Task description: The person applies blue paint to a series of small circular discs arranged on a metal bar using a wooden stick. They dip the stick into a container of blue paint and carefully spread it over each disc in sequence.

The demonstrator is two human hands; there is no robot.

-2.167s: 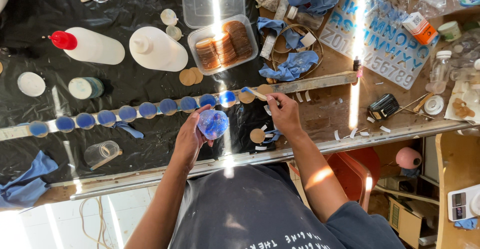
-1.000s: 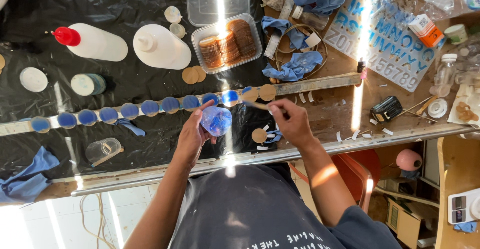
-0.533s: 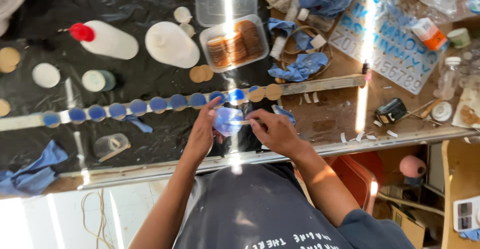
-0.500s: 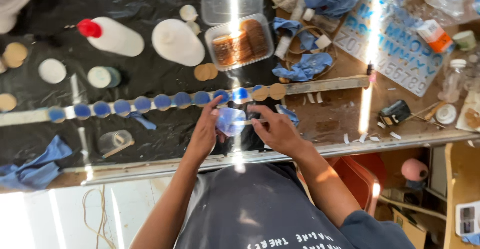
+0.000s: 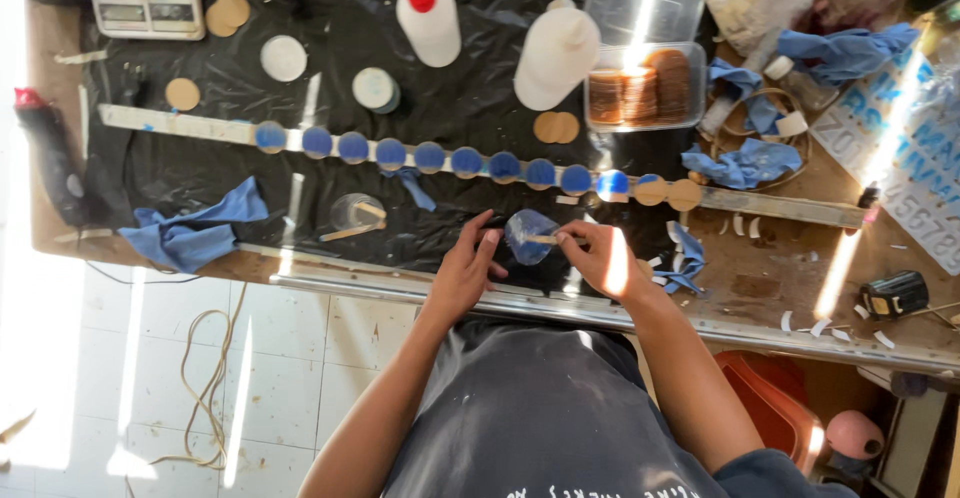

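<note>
Item — small clear plastic cup of blue liquid, held at the near edge of the black-covered bench, just in front of the person's body.

Left hand: fingers loosely curled, fingertips against the cup's left side, steadying rather than gripping; the thumb's place cannot be told.

Right hand: closed in a pinch on a thin wooden stick whose far end sits in or on the cup. It seems to rest against the cup's right side as well, though that contact is not clear.

Handling, as judged: the cup looks light and thin-walled, so it would flex under a hard squeeze and slop its contents. The blue liquid is probably wet pigment or resin, so the rim and stick are likely slick and staining. Best taken low on the wall, from both sides, kept upright. The stick is stiff, slight, and best held well back from its wet tip.

Surroundings — just beyond the hands, a long pale strip runs left to right, carrying a row of blue discs with two bare wooden discs at its right end. Farther off: two white squeeze bottles, one red-capped, and a clear tub of stacked wooden discs. A blue rag lies near left and a second empty clear cup sits left of the hands.
</note>
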